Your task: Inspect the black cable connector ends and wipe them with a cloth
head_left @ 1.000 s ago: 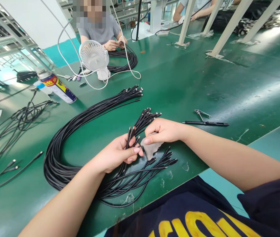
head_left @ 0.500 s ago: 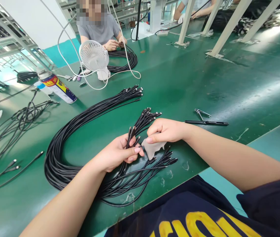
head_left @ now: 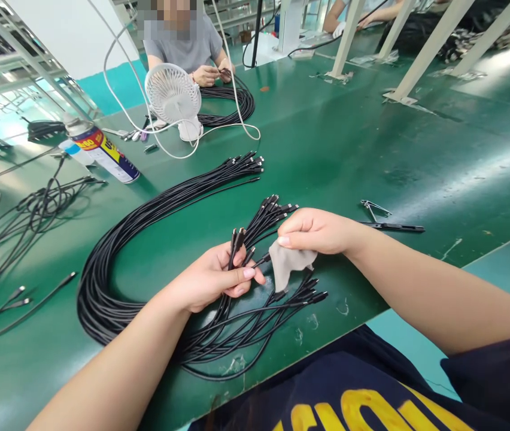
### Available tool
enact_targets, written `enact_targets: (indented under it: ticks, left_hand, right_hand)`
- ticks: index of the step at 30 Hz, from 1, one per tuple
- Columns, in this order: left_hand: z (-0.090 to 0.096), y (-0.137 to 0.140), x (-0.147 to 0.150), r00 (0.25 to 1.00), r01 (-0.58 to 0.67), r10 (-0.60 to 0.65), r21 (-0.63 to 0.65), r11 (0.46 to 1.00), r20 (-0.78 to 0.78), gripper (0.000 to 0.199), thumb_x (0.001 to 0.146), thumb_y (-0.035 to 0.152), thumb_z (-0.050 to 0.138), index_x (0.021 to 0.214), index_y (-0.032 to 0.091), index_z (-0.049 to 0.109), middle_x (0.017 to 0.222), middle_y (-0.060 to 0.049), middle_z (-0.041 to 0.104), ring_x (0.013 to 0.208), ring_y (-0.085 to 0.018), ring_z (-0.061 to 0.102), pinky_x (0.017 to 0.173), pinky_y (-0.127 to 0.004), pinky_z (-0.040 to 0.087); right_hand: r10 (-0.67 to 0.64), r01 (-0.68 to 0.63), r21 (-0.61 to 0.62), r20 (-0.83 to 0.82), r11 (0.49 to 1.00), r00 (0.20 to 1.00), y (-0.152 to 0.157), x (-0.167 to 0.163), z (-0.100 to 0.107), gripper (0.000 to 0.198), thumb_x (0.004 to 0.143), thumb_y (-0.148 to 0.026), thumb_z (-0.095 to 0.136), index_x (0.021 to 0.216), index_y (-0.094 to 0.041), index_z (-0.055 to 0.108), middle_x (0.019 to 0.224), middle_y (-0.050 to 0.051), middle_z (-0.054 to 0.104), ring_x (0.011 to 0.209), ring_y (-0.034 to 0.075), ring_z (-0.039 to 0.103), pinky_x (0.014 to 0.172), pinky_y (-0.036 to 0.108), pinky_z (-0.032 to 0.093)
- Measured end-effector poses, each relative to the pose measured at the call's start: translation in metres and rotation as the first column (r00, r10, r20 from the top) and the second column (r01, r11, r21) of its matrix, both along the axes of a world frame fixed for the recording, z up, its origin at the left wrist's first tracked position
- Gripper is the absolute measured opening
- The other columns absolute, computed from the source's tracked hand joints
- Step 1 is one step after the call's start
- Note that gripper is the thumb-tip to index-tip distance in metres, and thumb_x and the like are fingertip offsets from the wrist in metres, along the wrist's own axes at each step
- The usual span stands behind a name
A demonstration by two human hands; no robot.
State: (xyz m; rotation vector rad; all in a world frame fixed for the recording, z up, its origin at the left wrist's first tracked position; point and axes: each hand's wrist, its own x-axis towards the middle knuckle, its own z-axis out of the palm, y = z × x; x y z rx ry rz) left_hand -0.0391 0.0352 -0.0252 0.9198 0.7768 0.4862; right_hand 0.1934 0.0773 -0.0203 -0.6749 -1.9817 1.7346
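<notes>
My left hand [head_left: 225,272] is closed around several black cables [head_left: 238,240], their metal-tipped plugs poking up between the fingers. One cable end [head_left: 261,261] points from its fingertips toward a grey cloth [head_left: 291,260]. That cloth is pinched in my right hand [head_left: 311,230] and hangs down, covering the tip of this cable end. Behind my hands a bundle of plugs [head_left: 273,209] lies on the green table. Another group of cable ends [head_left: 304,294] fans out below the cloth. The long cable bundle [head_left: 115,251] curves round to the left.
A spray can [head_left: 102,149] stands at the left, near a white fan [head_left: 174,99] with a looping white cord. Loose cables [head_left: 43,206] lie tangled at far left. Nail clippers [head_left: 375,208] and a black pen-like tool [head_left: 398,227] rest beyond my right wrist. A person [head_left: 183,45] handles cables opposite.
My right hand has moved slightly right and up with the cloth, away from my left hand, showing more of the cable end. My left hand keeps its grip. The view has shifted a little.
</notes>
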Motion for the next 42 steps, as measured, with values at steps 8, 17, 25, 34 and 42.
enact_targets:
  ticks: [8, 17, 25, 34, 42]
  left_hand:
    - [-0.002, -0.004, 0.007, 0.994, -0.053, 0.054, 0.022, 0.998, -0.097, 0.049, 0.069, 0.027, 0.081, 0.068, 0.019, 0.033, 0.071, -0.004, 0.071, 0.057, -0.016, 0.07, 0.045, -0.021, 0.053]
    - [-0.001, -0.004, 0.001, 0.983, 0.053, -0.037, 0.084, 0.995, -0.177, 0.029, 0.079, 0.027, 0.072, 0.085, 0.017, 0.046, 0.094, -0.008, 0.072, 0.075, -0.019, 0.073, 0.07, -0.032, 0.061]
    - [0.001, -0.009, 0.008, 0.958, -0.035, 0.059, 0.089, 0.995, -0.282, 0.032, 0.071, 0.027, 0.078, 0.08, 0.018, 0.048, 0.077, -0.004, 0.069, 0.072, -0.024, 0.073, 0.06, -0.033, 0.06]
    - [0.003, -0.017, 0.014, 0.91, 0.053, 0.048, 0.229, 0.972, -0.411, 0.018, 0.076, 0.021, 0.071, 0.08, 0.017, 0.054, 0.058, -0.001, 0.067, 0.047, -0.012, 0.06, 0.048, -0.023, 0.049]
    - [0.006, -0.01, 0.009, 0.961, -0.014, 0.079, 0.242, 0.97, -0.265, 0.02, 0.074, 0.022, 0.074, 0.078, 0.015, 0.056, 0.063, 0.0, 0.062, 0.055, -0.014, 0.064, 0.047, -0.022, 0.049]
  right_hand:
    - [-0.315, 0.314, -0.039, -0.035, 0.949, 0.948, 0.006, -0.002, -0.013, 0.038, 0.086, -0.05, 0.059, 0.072, -0.015, 0.06, 0.058, -0.001, 0.056, 0.051, 0.01, 0.049, 0.05, 0.022, 0.04]
    - [-0.171, 0.159, 0.115, 0.111, 0.981, 0.979, -0.01, -0.027, -0.002, 0.032, 0.089, -0.039, 0.055, 0.071, -0.014, 0.062, 0.071, 0.003, 0.064, 0.067, 0.013, 0.057, 0.065, 0.025, 0.045]
    - [-0.112, 0.099, 0.104, 0.12, 0.99, 0.986, -0.01, -0.022, -0.006, 0.033, 0.094, -0.038, 0.046, 0.089, -0.012, 0.066, 0.082, 0.006, 0.069, 0.075, 0.015, 0.062, 0.073, 0.027, 0.048]
    - [-0.017, -0.007, 0.136, 0.169, 0.991, 0.985, -0.019, -0.034, -0.012, 0.018, 0.078, -0.021, 0.063, 0.094, -0.015, 0.067, 0.089, 0.004, 0.072, 0.078, 0.015, 0.066, 0.07, 0.025, 0.05]
    - [-0.126, 0.122, 0.068, 0.063, 0.99, 0.99, -0.015, -0.032, -0.01, 0.006, 0.085, -0.019, 0.057, 0.079, -0.016, 0.058, 0.067, 0.0, 0.065, 0.063, 0.012, 0.063, 0.061, 0.024, 0.051]
